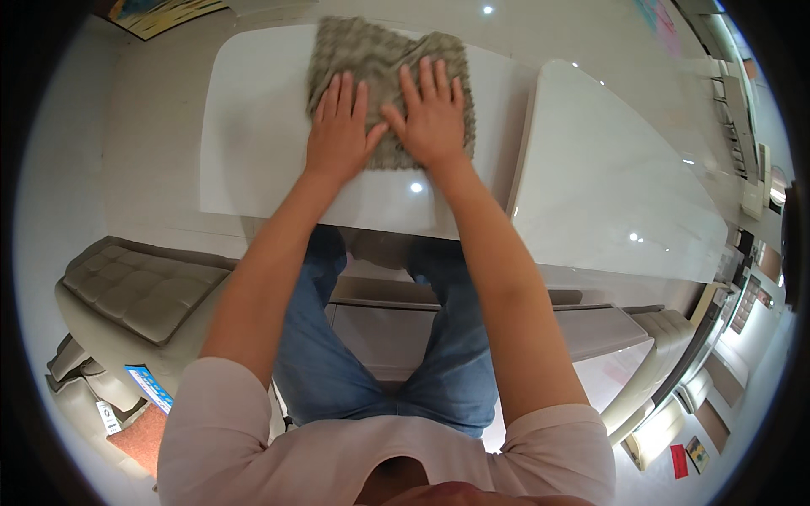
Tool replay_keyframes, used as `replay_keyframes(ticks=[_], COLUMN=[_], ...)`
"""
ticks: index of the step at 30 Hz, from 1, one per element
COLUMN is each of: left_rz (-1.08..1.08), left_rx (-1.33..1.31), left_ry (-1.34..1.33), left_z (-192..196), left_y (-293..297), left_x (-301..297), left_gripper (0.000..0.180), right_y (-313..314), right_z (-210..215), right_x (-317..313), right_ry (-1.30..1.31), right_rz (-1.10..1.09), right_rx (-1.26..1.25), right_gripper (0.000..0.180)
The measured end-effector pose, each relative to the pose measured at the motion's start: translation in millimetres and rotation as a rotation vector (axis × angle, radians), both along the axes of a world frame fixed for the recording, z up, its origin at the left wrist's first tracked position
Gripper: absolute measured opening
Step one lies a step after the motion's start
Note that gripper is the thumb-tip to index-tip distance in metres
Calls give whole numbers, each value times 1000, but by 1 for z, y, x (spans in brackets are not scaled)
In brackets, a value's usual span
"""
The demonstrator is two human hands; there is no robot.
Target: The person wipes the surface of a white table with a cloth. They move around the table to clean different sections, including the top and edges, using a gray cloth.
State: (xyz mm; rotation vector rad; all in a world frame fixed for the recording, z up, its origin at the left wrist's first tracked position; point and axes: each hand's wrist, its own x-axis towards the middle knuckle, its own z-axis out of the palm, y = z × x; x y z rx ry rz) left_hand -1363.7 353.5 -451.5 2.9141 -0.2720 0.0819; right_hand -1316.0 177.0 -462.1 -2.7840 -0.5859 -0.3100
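A grey-brown, fluffy textured cloth lies spread over the far middle of a glossy white table, with a raised fold near its far edge. My left hand rests flat on the cloth's left part, fingers stretched forward. Over its right part, my right hand lies flat too, fingers spread. The two thumbs nearly meet between them. Neither hand grips the cloth; both press on it from above, and the tabletop beneath it is hidden.
To the right stands a second, slightly raised glossy white tabletop with a rounded corner. A tufted beige-grey seat is at the left, with an orange cushion behind it. A low cabinet shows between my legs.
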Motion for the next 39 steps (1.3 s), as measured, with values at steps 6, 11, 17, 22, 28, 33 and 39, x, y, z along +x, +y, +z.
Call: replay_keyframes(ticks=[6, 11, 17, 22, 28, 33, 39], left_rz=[69, 61, 37, -81, -253, -93, 241], left_rx=[-53, -81, -129, -4, -104, -132, 14], left_ry=[122, 168, -14, -34, 77, 282, 325], left_z=[16, 22, 9, 2, 17, 31, 30], left_y=[-15, -33, -38, -66, -55, -8, 46], left_x=[-103, -109, 2, 24, -47, -106, -87], left_gripper=[77, 70, 68, 71, 77, 83, 93], right_y=[2, -3, -16, -42, -42, 13, 76], right_z=[19, 24, 14, 12, 11, 23, 23], right_x=[-97, -115, -17, -9, -99, -148, -90], right_ry=[174, 217, 60, 122, 184, 201, 84], right_rz=[129, 100, -57, -306, -467, -317, 30], right_rx=[10, -71, -27, -11, -98, -110, 78], right_gripper=[61, 58, 57, 63, 68, 63, 54])
